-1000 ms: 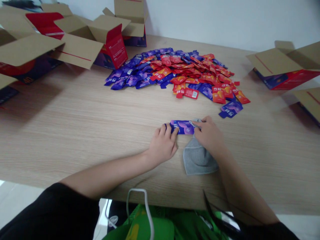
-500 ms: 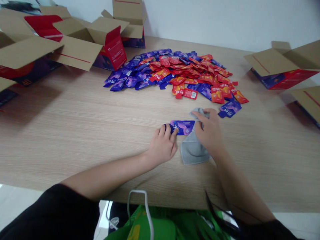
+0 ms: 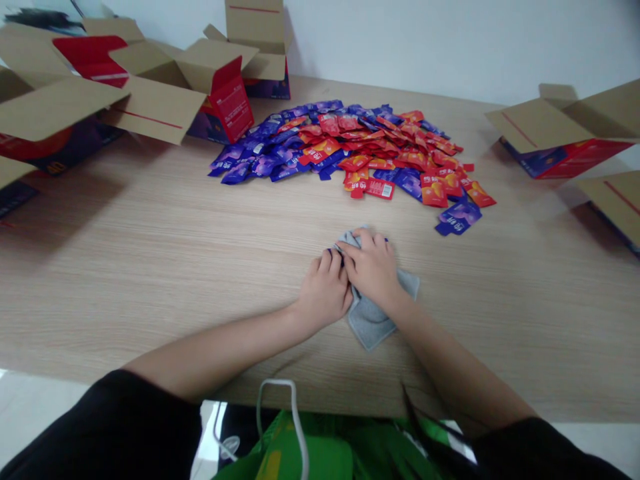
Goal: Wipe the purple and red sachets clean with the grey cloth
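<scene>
A grey cloth (image 3: pixel 371 322) is bunched under my right hand (image 3: pixel 370 263), whose closed fingers press it down beside my left hand. My left hand (image 3: pixel 325 287) rests on the table with fingers bent over the left end of a purple packet. Most of that packet is hidden under the cloth and my right hand; only small dark purple bits (image 3: pixel 387 240) show. Farther back lies a heap of purple packets (image 3: pixel 265 163) and red-orange packets (image 3: pixel 370 143). One purple packet (image 3: pixel 459 217) lies at the heap's front right.
Open cardboard boxes stand at the back left (image 3: pixel 233 100), far left (image 3: pixel 55 150) and back centre (image 3: pixel 265 67). Two more sit at the right, one farther back (image 3: pixel 560 157) and one at the frame edge (image 3: pixel 617 200). A white cable (image 3: pixel 297 420) hangs before the wooden table's (image 3: pixel 150 267) front edge.
My right hand has slid left with the cloth, over the purple packet and up against my left hand. My left hand has stayed in place.
</scene>
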Tool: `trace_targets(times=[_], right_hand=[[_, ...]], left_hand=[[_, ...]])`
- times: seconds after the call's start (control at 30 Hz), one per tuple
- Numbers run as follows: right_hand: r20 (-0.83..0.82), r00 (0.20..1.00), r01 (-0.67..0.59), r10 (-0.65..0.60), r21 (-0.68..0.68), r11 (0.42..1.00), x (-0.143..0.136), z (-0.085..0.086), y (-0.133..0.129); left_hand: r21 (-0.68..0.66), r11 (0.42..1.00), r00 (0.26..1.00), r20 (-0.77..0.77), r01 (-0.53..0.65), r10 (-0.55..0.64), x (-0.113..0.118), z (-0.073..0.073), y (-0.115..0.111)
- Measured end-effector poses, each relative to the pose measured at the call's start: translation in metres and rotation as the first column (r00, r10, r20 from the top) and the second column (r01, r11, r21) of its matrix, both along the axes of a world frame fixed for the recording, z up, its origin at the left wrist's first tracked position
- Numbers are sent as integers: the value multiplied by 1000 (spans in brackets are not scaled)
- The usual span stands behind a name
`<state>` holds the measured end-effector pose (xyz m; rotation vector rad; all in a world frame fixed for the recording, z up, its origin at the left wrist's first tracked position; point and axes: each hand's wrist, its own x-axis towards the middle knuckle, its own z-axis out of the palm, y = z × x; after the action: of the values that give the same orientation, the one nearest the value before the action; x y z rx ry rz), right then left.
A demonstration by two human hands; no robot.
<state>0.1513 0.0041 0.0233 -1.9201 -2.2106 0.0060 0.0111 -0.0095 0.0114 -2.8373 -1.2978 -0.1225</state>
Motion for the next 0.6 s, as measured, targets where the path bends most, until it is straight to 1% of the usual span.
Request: trace_targets(times=[0.1, 0.2, 0.47, 0.6], right_hand=[[-8, 999, 31, -31, -5, 1000, 3, -1, 0], [-9, 996, 93, -93, -20, 995, 11, -1, -1], [5, 974, 227, -228, -110, 968, 51, 5, -4], [58, 956, 292, -287, -169, 941, 66, 8, -7]], left_hand=[[8, 1000, 1000, -9, 13, -12, 0, 1, 0], [6, 1000, 1000, -5, 15, -15, -1, 2, 0], [-4, 1000, 1000, 23, 1, -1, -1, 2, 0], [-2, 1000, 1000, 22, 4, -4, -2, 2, 0]])
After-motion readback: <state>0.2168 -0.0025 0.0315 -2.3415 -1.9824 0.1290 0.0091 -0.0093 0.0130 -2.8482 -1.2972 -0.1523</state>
